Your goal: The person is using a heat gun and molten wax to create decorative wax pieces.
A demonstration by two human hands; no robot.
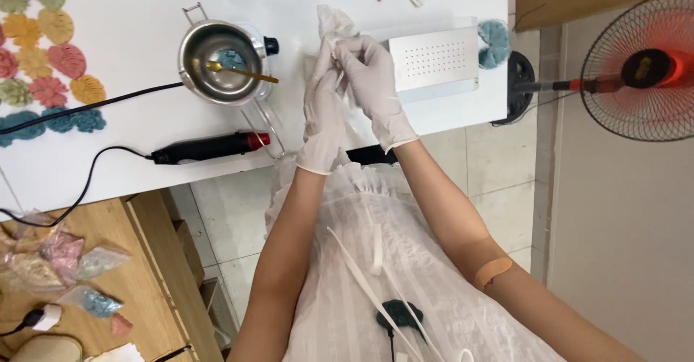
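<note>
Both my hands wear white gloves and meet above the white table's (pixel 130 37) front edge. My left hand (pixel 323 120) and my right hand (pixel 374 84) pinch a crumpled white tissue (pixel 334 24) between their fingertips. Just to the left stands a small steel melting pot (pixel 217 62) with a gold spoon (pixel 242 71) resting across it and a bit of teal wax inside. A white perforated box (pixel 434 62) sits right behind my right hand.
A black heat tool with a red tip (pixel 210 147) and its cord lie near the table edge. Coloured flower-shaped wax pieces (pixel 43 51) fill the table's left. A teal flower piece (pixel 494 42) sits at the right edge. A red fan (pixel 640 66) stands right. Bagged pieces lie on a wooden shelf (pixel 137 275).
</note>
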